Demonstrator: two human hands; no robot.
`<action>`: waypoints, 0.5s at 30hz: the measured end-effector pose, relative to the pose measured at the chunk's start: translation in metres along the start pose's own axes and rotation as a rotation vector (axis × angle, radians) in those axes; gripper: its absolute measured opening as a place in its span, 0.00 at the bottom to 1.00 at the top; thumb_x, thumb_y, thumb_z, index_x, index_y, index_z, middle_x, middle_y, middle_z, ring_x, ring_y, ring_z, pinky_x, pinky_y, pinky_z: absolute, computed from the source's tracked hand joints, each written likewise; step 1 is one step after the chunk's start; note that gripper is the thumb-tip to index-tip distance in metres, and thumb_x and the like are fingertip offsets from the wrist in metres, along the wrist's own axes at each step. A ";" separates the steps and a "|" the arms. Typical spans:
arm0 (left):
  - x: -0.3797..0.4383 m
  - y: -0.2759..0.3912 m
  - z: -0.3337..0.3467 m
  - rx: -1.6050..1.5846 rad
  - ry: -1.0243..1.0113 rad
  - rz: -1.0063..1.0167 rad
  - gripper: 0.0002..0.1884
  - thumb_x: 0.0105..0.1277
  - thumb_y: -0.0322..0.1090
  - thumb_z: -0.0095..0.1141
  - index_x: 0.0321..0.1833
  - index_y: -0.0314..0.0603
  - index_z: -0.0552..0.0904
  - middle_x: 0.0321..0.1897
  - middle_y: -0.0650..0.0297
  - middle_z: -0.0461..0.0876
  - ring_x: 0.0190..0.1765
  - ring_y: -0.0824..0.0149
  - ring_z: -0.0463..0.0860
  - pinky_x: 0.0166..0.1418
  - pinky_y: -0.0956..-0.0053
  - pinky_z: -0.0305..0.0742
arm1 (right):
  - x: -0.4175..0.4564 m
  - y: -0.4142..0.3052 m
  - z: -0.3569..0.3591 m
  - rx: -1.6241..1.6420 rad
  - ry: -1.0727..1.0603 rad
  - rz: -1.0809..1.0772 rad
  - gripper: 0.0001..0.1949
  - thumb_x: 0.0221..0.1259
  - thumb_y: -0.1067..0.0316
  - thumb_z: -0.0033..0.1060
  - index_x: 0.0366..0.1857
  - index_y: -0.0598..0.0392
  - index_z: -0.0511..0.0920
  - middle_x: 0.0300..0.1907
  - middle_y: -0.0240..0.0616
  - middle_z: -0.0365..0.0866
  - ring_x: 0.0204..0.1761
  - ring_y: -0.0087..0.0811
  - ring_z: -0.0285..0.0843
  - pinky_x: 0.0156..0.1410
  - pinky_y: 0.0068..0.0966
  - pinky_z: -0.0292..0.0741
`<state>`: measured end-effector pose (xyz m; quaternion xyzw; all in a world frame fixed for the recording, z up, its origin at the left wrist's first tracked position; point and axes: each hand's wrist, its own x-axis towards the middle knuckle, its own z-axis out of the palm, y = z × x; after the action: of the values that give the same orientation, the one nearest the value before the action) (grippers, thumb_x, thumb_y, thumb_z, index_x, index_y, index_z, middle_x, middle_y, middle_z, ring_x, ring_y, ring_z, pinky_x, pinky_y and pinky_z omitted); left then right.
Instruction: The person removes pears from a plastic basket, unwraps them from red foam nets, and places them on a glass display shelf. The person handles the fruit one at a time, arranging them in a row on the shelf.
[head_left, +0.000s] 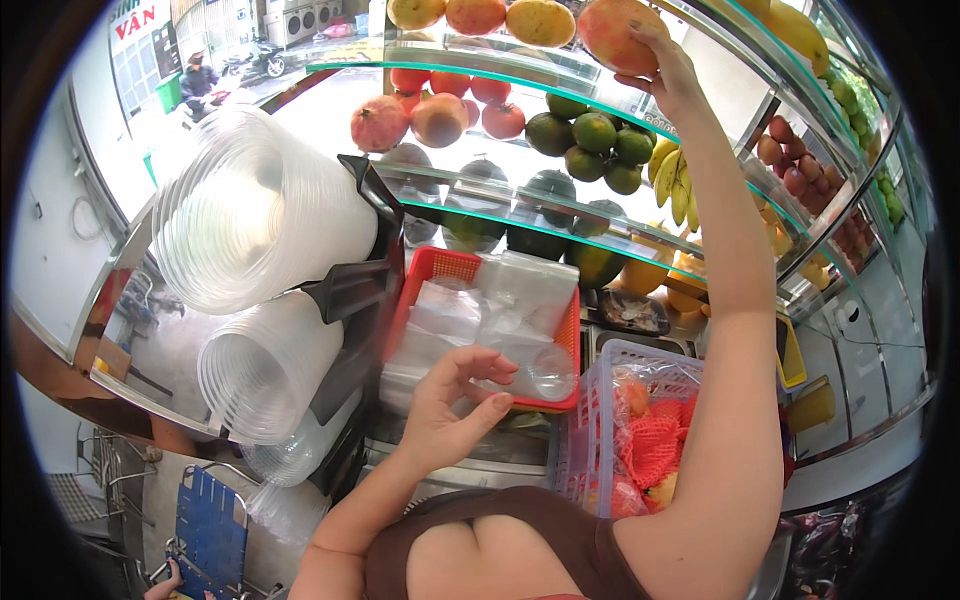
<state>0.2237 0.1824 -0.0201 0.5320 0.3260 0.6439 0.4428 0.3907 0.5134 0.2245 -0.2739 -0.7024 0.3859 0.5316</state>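
My right hand is raised to the top glass shelf, its fingers around the side of a large pinkish-yellow fruit, at the end of a row of similar fruits. Low in front of my chest, my left hand has its fingers curved and apart, with nothing in it. Beyond the left hand is a red plastic basket with clear plastic bags and a clear round plastic lid or container. On the middle shelf are pomegranates, tomatoes, green citrus fruits and bananas.
Stacks of clear plastic cups lean in a black holder at left. A lilac plastic crate holds fruit in red foam nets. Glass shelf edges run across the front. A blue folding chair stands at lower left, with part of a person beside it.
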 end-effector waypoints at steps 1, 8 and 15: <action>0.001 0.002 0.000 -0.007 0.010 0.018 0.26 0.61 0.29 0.63 0.61 0.41 0.67 0.52 0.57 0.77 0.53 0.67 0.79 0.49 0.78 0.74 | -0.018 -0.009 0.005 0.068 -0.104 -0.046 0.39 0.52 0.47 0.67 0.61 0.65 0.63 0.54 0.49 0.74 0.54 0.40 0.78 0.54 0.41 0.81; 0.008 0.021 0.015 -0.145 0.064 0.053 0.52 0.50 0.40 0.74 0.73 0.47 0.50 0.65 0.51 0.63 0.58 0.60 0.76 0.48 0.76 0.79 | -0.141 -0.011 0.038 0.533 -0.760 0.065 0.44 0.48 0.47 0.69 0.67 0.61 0.59 0.61 0.43 0.70 0.61 0.35 0.72 0.64 0.35 0.72; -0.007 0.018 0.022 -0.253 0.172 -0.031 0.59 0.41 0.65 0.70 0.73 0.47 0.53 0.68 0.58 0.63 0.67 0.53 0.68 0.63 0.51 0.74 | -0.233 -0.015 0.073 -0.253 -0.690 -0.101 0.42 0.41 0.48 0.74 0.59 0.67 0.69 0.52 0.49 0.77 0.50 0.34 0.79 0.52 0.26 0.77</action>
<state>0.2419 0.1676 -0.0019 0.4097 0.2872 0.7162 0.4865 0.3879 0.3015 0.1020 -0.1561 -0.8953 0.3387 0.2437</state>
